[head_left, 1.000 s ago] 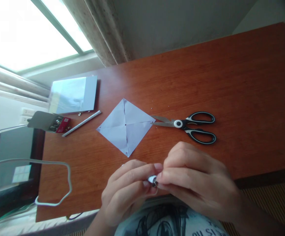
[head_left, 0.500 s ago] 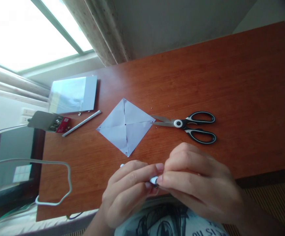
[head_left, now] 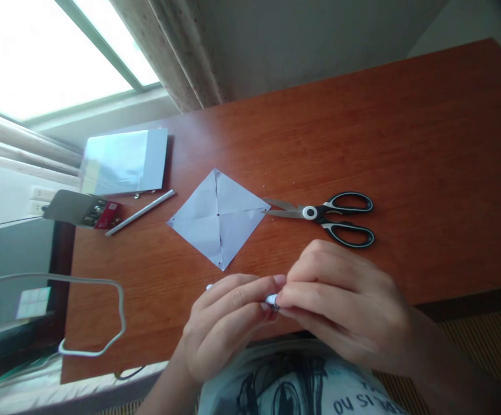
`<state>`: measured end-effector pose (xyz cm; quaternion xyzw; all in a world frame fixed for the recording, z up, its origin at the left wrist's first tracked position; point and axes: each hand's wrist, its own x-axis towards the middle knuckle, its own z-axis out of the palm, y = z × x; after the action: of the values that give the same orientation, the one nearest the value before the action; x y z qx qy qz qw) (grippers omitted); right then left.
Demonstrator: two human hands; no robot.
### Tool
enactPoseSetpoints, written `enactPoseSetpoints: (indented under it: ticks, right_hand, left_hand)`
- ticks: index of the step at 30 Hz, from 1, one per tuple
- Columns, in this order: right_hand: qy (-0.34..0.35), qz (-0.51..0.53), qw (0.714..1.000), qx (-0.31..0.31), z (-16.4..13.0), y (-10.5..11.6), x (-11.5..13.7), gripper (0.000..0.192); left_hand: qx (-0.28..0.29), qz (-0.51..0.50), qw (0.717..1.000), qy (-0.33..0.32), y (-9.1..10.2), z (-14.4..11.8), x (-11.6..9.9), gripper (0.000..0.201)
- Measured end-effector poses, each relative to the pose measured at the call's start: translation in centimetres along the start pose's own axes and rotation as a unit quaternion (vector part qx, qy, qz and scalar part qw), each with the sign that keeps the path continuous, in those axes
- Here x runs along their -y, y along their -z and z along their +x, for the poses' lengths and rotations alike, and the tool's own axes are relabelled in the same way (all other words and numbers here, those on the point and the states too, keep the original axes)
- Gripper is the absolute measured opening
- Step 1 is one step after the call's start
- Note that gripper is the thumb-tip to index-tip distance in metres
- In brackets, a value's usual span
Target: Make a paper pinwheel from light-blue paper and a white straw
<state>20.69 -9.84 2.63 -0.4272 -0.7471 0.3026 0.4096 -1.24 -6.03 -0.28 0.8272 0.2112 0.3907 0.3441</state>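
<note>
My left hand is closed around a thin white stick, possibly rolled paper. Its far end peeks out beyond the left knuckles, and the middle is hidden in the fingers. With thumb and fingertips, my right hand pinches the stick's right end. A tiny metallic thing shows at the fingertips, too small to name. Beyond the hands lies a square of white paper, slit along its diagonals, with small dark marks at the corners and centre. Scissors with black and white handles rest slightly open, blade tips at the paper's right corner.
Another white stick lies on the wooden table, near an opened small box of metallic bits. A shiny flat packet is behind them. A white cable loops over the left edge beside a dark screen.
The view has shifted slightly. Both hands keep their hold on the stick, with small finger movement at its right end. The paper and scissors lie as before.
</note>
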Motion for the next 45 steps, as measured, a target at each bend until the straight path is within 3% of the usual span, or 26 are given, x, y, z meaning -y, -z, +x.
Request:
enactPoseSetpoints:
  ticks: [6,21,27,30,35,45]
  right_hand:
    - [0.015,-0.038,0.999,0.011,0.4,0.3,0.3,0.01]
    - [0.004,0.008,1.0,-0.004,0.5,0.1,0.1,0.01]
    - [0.005,0.042,0.997,-0.058,0.5,-0.8,-0.3,0.002]
    - [-0.001,0.041,0.996,-0.08,0.5,-1.1,-0.3,0.007]
    - [-0.007,0.034,0.997,-0.069,0.4,-1.3,-0.2,0.007]
    - [-0.019,0.03,0.998,-0.044,0.4,-1.3,-0.2,0.008]
  left_hand:
    - [-0.006,0.018,1.0,-0.024,0.0,-0.1,0.2,0.016]
    - [-0.016,-0.015,0.999,-0.027,0.0,0.5,0.2,0.013]
    - [-0.047,-0.089,0.995,0.009,-0.6,1.0,0.2,0.023]
    - [-0.065,-0.101,0.992,0.036,-0.8,0.7,0.3,0.029]
    - [-0.057,-0.108,0.991,0.047,-0.8,0.5,0.5,0.036]
    - [-0.048,-0.105,0.992,0.042,-0.9,0.7,0.3,0.031]
